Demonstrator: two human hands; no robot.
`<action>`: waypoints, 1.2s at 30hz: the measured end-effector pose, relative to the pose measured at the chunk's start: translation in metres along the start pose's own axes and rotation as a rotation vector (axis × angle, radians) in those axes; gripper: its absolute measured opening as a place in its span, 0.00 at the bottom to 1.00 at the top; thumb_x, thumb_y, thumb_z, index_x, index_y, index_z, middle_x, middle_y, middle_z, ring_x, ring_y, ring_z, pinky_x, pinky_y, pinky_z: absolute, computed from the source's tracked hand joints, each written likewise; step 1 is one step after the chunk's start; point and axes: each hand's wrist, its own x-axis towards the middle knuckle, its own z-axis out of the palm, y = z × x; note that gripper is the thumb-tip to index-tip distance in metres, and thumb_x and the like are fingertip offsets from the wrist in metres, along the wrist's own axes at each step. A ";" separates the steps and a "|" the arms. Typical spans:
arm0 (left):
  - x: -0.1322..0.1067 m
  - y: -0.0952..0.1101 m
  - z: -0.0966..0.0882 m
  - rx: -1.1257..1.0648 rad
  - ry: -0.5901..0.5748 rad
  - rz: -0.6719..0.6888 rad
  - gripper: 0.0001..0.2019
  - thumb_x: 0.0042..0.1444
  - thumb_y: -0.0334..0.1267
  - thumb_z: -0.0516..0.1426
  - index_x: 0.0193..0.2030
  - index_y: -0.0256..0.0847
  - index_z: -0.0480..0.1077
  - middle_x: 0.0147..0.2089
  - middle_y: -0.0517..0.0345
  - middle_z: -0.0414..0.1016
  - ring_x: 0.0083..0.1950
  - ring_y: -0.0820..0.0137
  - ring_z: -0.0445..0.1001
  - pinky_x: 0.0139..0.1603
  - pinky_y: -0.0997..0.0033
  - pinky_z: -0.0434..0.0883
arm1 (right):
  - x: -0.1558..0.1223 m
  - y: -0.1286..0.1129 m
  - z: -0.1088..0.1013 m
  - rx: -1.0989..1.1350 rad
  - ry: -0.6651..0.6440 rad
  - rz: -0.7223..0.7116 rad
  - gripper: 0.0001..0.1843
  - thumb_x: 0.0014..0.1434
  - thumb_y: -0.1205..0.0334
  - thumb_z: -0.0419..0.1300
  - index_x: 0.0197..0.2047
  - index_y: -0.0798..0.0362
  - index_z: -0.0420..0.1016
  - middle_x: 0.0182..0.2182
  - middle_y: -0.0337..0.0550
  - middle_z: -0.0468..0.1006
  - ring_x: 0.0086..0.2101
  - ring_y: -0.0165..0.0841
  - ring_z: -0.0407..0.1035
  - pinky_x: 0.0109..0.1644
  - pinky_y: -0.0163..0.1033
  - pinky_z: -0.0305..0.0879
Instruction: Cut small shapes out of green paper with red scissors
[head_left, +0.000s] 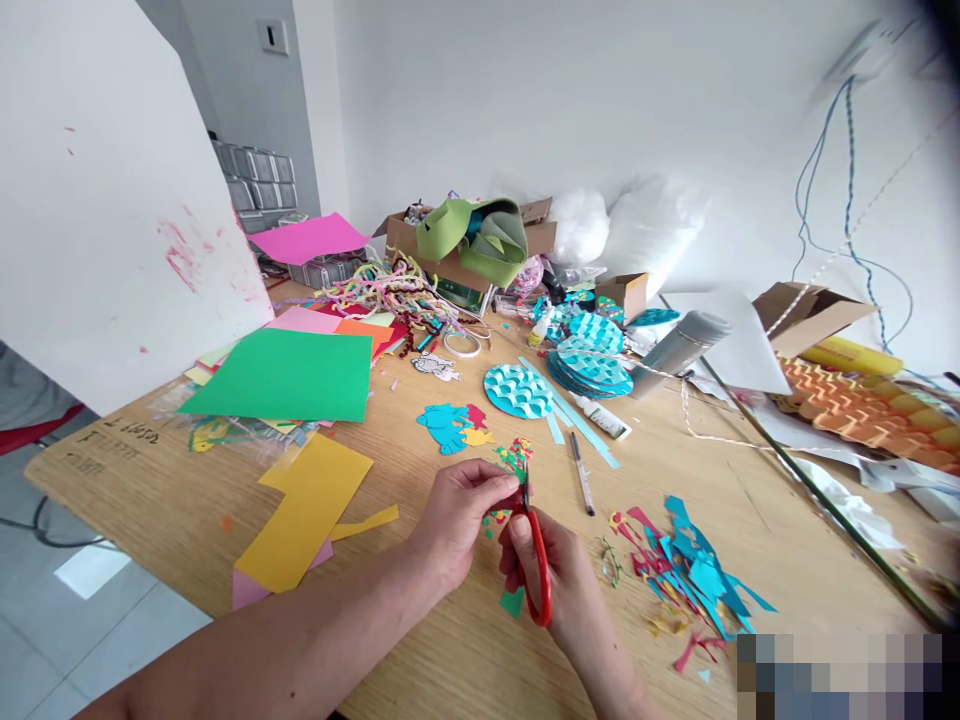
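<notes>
- Head view: the right hand (pixel 551 560) is closed around red-handled scissors (pixel 540 575), blades pointing away from the person; whether the blades are parted, I cannot tell.
- The left hand (pixel 459 515) has its thumb and finger pinched together beside the blades; what they pinch is too small to tell.
- Around the blades lie tiny colored snippets (pixel 516 455), with a green scrap (pixel 512 602) just left of the scissor handles.
- Beyond, to the left, a blue cut-out (pixel 445 428) lies beside a red cut-out (pixel 475 415) and a yellow cut-out (pixel 478 437).
- Right of the blades lies a pen (pixel 582 474); past it, a white bottle (pixel 604 417) and a patterned disc (pixel 517 391).
- A scrap heap (pixel 697 560), mostly blue and red, lies right of the right hand.
- A yellow sheet (pixel 307 515) lies near the left forearm, a green sheet (pixel 289 375) behind it.
- The table (pixel 435 665) ends at left above floor tiles; its wood shows between the forearms, and between pen and heap.
- A slanting pole (pixel 825 505) crosses the right side.
</notes>
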 end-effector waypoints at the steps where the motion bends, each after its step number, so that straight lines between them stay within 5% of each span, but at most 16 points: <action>1: 0.000 0.000 0.000 0.000 -0.002 0.000 0.06 0.42 0.37 0.64 0.23 0.37 0.73 0.29 0.53 0.77 0.31 0.70 0.72 0.35 0.71 0.65 | 0.000 0.000 0.000 -0.002 -0.001 0.000 0.31 0.57 0.33 0.48 0.26 0.55 0.64 0.19 0.41 0.69 0.17 0.28 0.65 0.20 0.32 0.59; 36: 0.004 -0.001 0.000 -0.014 -0.011 0.000 0.06 0.41 0.34 0.64 0.24 0.35 0.72 0.27 0.55 0.76 0.31 0.71 0.72 0.37 0.71 0.66 | 0.000 0.003 0.001 -0.030 0.014 -0.038 0.30 0.57 0.33 0.49 0.27 0.54 0.64 0.18 0.37 0.67 0.17 0.28 0.63 0.20 0.32 0.58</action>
